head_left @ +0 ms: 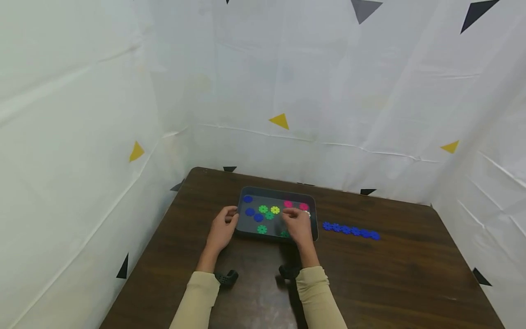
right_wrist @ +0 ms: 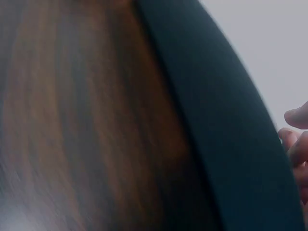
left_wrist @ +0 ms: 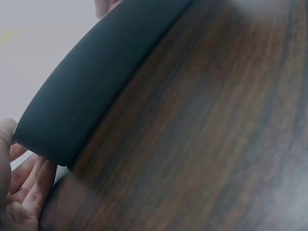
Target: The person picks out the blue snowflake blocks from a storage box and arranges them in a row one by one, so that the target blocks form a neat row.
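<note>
A dark shallow tray (head_left: 276, 191) holds notched plastic discs: blue discs (head_left: 250, 212), green discs (head_left: 262, 229), a yellow disc (head_left: 275, 210), pink discs (head_left: 303, 206) and a white one (head_left: 307, 213) partly covered. My left hand (head_left: 222, 228) grips the tray's left side; in the left wrist view its thumb is at the rim and its fingers lie against the outer wall. Over the right half of the tray, my right hand (head_left: 299, 225) hovers with bent fingers, beside the yellow disc. The right wrist view shows a gap between thumb and forefinger, with nothing seen in it.
Right of the tray, a row of joined blue discs (head_left: 351, 230) lies on the brown wooden table (head_left: 394, 274). White sheeting (head_left: 255, 82) with coloured triangles hangs behind and at both sides. A black device (head_left: 227, 278) sits at each wrist.
</note>
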`<state>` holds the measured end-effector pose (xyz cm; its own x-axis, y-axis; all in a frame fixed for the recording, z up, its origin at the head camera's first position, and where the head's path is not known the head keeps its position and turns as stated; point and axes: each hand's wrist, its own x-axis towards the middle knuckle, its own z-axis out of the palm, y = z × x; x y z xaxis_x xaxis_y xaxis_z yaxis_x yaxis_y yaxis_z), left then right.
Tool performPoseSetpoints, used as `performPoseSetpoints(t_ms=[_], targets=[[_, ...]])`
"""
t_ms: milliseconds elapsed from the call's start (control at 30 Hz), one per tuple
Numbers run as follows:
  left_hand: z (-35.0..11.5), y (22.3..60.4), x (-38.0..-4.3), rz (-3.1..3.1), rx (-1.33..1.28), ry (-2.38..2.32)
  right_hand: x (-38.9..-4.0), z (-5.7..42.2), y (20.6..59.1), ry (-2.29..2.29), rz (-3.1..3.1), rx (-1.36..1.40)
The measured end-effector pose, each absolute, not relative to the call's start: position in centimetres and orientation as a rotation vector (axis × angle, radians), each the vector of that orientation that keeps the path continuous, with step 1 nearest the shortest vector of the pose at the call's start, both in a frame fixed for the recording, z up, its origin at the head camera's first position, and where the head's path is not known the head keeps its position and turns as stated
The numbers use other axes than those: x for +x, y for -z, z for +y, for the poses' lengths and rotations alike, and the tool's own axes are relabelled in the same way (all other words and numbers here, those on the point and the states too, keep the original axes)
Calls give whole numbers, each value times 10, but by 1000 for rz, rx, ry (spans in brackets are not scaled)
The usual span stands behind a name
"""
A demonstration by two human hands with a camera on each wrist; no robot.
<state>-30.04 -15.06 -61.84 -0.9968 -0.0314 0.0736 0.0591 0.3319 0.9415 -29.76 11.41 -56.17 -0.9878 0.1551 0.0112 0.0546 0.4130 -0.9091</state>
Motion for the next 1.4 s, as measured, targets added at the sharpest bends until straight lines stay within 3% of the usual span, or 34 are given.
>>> performPoseSetpoints(t_ms=[333,1400], targets=[[-149,617,-300,-2500,-18,1790,-306,85,565,-1542,-2675,-68],[-142,620,-301,-2506,-31,1786,-308,44,563,-1185,-2933,-383]])
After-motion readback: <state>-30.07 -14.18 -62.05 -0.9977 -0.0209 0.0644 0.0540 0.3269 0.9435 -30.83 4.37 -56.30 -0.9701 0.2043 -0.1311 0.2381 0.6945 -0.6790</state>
